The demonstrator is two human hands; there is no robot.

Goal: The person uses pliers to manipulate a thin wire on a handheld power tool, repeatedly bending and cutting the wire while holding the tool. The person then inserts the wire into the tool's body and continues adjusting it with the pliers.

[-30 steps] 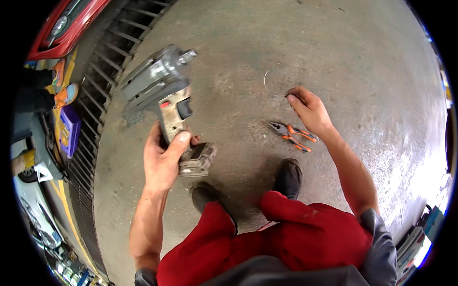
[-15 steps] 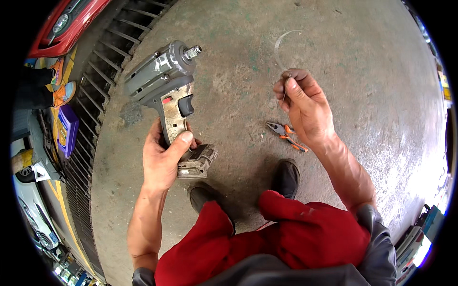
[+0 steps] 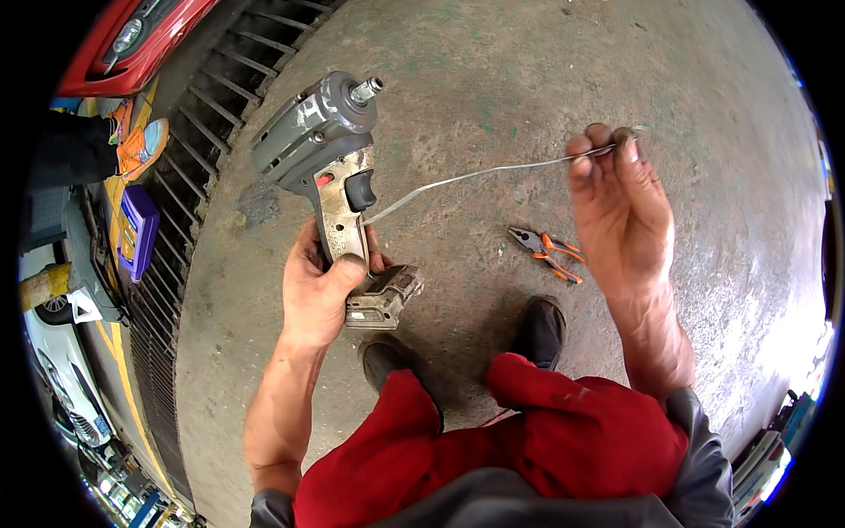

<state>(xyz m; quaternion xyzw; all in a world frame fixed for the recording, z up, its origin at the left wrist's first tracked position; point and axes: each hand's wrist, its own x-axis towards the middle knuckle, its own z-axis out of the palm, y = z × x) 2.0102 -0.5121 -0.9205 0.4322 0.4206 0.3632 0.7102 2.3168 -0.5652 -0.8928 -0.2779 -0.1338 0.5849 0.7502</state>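
Note:
My left hand (image 3: 312, 290) is closed around the lower handle of a worn grey cordless impact wrench (image 3: 315, 145). Its bare square drive points up and to the right, and its battery sits below my thumb. A thin silvery wire (image 3: 466, 174) runs from beside the handle, near my left fingers, across to my right hand (image 3: 629, 207). There my thumb and fingertips pinch it, and a short end sticks out beyond them. How the wire meets the handle is hidden. Pliers (image 3: 544, 252) with orange and black grips lie on the floor between my hands, untouched.
Stained concrete floor (image 3: 493, 79) lies beneath. Along the left runs a metal drain grating (image 3: 201, 132), with a purple case (image 3: 139, 233) beside it. Another person's colourful shoes (image 3: 143, 150) stand near a red car (image 3: 132, 44). My dark shoes (image 3: 539, 330) are below.
My right hand has moved right and slightly down, its palm turned more upward. The wire, a loose curl above that hand before, now stretches between both hands. The impact wrench has shifted slightly right.

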